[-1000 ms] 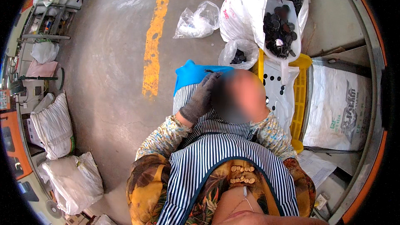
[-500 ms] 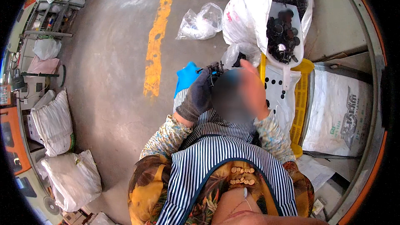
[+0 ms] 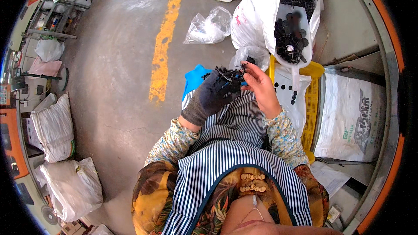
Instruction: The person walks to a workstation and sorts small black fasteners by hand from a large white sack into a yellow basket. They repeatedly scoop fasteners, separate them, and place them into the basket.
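In its dark grey glove, my left hand (image 3: 208, 98) is closed around a bunch of small, spindly black parts (image 3: 228, 76), held above my striped apron. My bare right hand (image 3: 263, 90) meets it from the right, with thumb and fingertips pinched on a thin black piece (image 3: 243, 66) at the bunch's edge. Whether that piece is separate from the bunch is unclear. Just beyond the right hand, a clear plastic bag (image 3: 259, 55) holds dark things. A white scoop (image 3: 306, 54) filled with black discs (image 3: 289, 35) rests in the mouth of a white sack (image 3: 254, 17) of black spindly parts.
A yellow basket (image 3: 310, 122) stands at my right, with white sheeting (image 3: 287, 104) and several black discs on it. Beside it lies a flat white woven sack (image 3: 344, 117). A clear bag (image 3: 211, 26) sits on the floor by the yellow line (image 3: 163, 52). Stuffed sacks (image 3: 54, 128) line the left.
My right hand has come down and left against the bunch, its fingertips now pinched there. My left hand has shifted slightly right, with the bunch still in it.
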`<state>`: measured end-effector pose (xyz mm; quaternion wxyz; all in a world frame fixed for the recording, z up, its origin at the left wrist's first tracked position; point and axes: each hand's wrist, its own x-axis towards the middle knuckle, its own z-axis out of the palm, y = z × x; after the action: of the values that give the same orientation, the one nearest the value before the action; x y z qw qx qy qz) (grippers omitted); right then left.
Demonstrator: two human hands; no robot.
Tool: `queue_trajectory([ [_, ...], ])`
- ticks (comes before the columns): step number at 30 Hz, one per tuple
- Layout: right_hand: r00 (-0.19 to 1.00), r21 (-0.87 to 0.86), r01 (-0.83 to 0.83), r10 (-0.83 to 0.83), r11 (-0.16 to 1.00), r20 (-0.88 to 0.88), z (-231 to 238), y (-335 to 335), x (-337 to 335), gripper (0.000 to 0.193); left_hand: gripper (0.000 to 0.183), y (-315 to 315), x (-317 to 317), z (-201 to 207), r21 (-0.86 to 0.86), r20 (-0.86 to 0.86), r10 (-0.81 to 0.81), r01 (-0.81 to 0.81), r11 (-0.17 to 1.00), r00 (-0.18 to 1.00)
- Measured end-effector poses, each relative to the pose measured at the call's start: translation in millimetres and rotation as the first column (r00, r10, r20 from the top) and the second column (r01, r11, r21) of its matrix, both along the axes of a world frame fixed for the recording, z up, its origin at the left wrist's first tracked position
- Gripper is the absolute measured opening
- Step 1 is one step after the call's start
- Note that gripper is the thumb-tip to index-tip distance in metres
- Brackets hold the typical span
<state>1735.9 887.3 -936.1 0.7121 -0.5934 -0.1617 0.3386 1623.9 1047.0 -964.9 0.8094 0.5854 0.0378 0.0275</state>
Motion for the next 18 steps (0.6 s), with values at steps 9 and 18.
queue_trajectory([
  [9,0.804,-0.159,-0.015,0.106,0.987,0.586,23.7,-0.5,-12.8,0.047,0.041,-5.0,2.5,4.9,-0.916,0.003,-0.043,0.020,0.401,0.999],
  [18,0.806,0.031,-0.091,0.055,0.995,0.589,4.7,-25.1,-33.0,0.021,0.043,-6.9,-14.9,-13.9,-0.907,-0.047,-0.025,-0.032,0.419,0.999],
])
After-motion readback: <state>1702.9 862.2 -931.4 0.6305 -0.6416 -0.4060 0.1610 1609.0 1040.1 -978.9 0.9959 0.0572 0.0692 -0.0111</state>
